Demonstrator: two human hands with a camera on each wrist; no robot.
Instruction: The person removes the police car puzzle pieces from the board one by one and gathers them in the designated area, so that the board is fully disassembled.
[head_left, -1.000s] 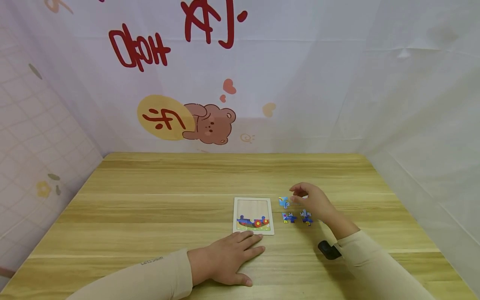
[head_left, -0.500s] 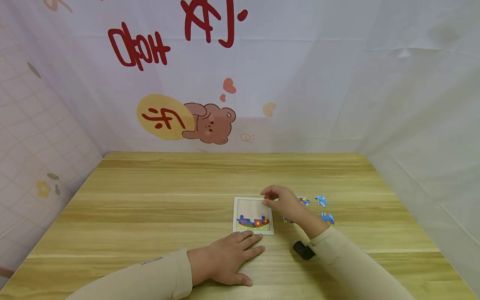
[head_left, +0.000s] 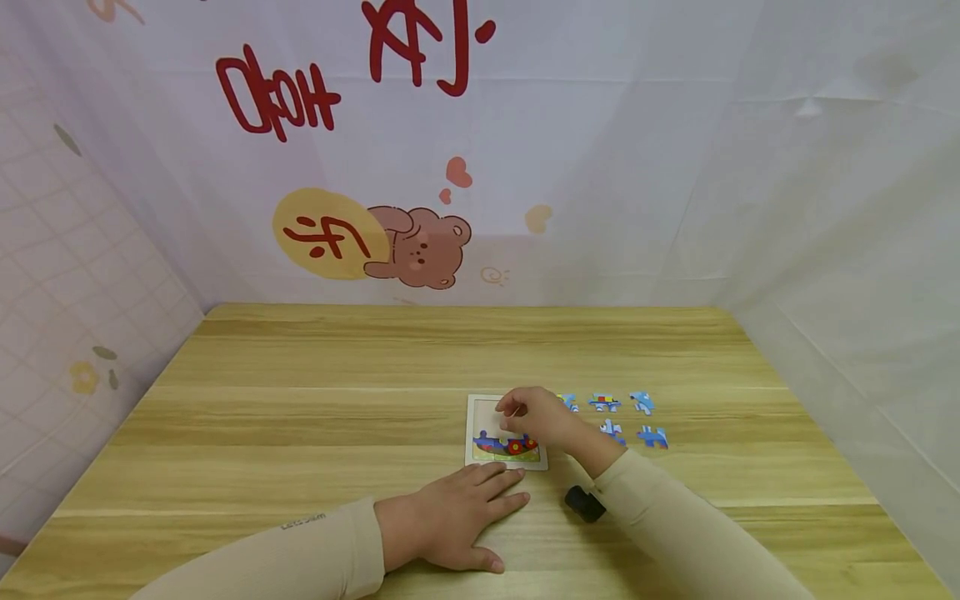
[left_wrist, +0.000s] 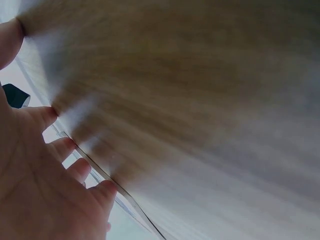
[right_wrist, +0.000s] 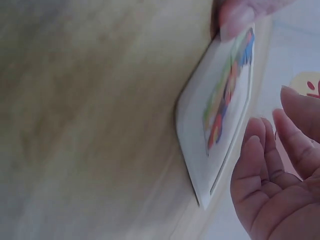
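Observation:
My left hand point(head_left: 461, 517) lies flat with spread fingers, its fingertips at the near edge of a framed puzzle board point(head_left: 469, 433). Over the board's right half hangs my right hand point(head_left: 543, 417), its fingers bent toward the thumb; whether a piece sits between them cannot be seen. Blue and red picture parts point(head_left: 516, 447) fill the lower part of the board, and bare wood shows above. The right wrist view shows the right hand point(right_wrist: 282, 175) raised above the board point(right_wrist: 192, 135). In the left wrist view the left hand's point(left_wrist: 47, 175) fingertips touch the board's edge.
Several loose blue puzzle pieces point(head_left: 642, 402) lie in two rows right of the board, partly behind the right hand. A black device point(head_left: 585, 504) is at the right wrist. A cloth wall point(head_left: 600, 167) with a bear print stands behind the wooden table point(head_left: 300, 358).
My right hand has moved left from above the loose pieces to over the board, uncovering pieces at the right. The left hand has stayed in place.

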